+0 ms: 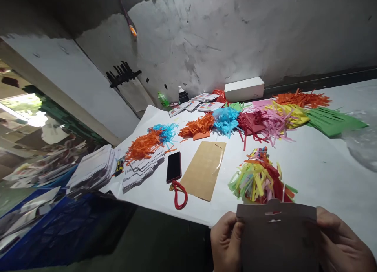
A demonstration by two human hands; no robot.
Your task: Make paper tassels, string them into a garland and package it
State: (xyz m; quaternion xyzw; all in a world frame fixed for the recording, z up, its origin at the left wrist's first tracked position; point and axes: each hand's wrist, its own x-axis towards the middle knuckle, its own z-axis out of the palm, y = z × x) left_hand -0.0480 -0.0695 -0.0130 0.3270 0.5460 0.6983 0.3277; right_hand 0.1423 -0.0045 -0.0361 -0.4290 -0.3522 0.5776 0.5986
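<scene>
Both of my hands hold a grey cardboard header card with a hang slot at its top, low at the frame's bottom right. My left hand grips its left edge and my right hand grips its right edge. Just beyond the card a mixed bundle of green, yellow and red paper strips lies on the white table.
Piles of cut paper strips in orange, blue, red, pink, yellow and green line the table's far side. A brown envelope, a phone with a red strap, stacked cards and a white box also lie there.
</scene>
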